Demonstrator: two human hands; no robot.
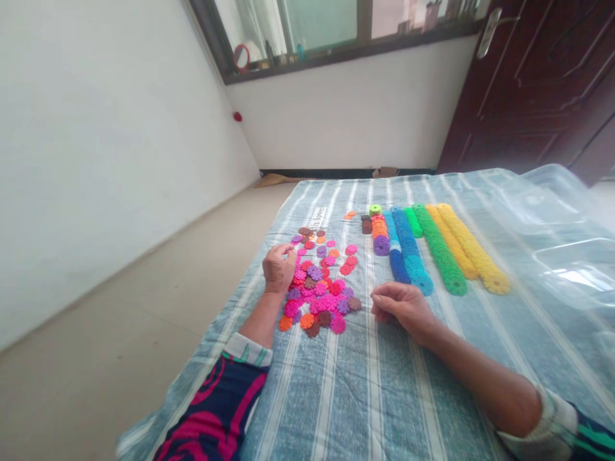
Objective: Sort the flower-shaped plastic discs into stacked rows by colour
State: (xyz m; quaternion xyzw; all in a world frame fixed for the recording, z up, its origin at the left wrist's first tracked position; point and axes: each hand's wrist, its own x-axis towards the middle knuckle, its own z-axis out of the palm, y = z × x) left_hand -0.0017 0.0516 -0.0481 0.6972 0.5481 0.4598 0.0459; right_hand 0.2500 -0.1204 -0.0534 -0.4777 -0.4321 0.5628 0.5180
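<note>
A loose pile of flower-shaped plastic discs (pixel 319 288) in pink, purple, red, orange and brown lies on the striped cloth. At the pile's left edge is my left hand (pixel 279 269), its fingers curled together beside some pink discs; whether a disc is between them is hidden. My right hand (pixel 403 308) hovers or rests just right of the pile, thumb and fingers pinched together, and anything inside them is too small to make out. Beyond it, discs lie in overlapping rows: a yellow row (pixel 473 246), a green row (pixel 438 246), a blue row (pixel 407 234) and a short orange-and-purple row (pixel 379 234).
Clear plastic containers (pixel 576 266) stand at the right of the blue-grey striped cloth (pixel 307 390). A short brown stack (pixel 366 224) and a few orange discs (pixel 350 216) lie farther back. A white wall, a window ledge and a dark red door (pixel 538 83) are behind.
</note>
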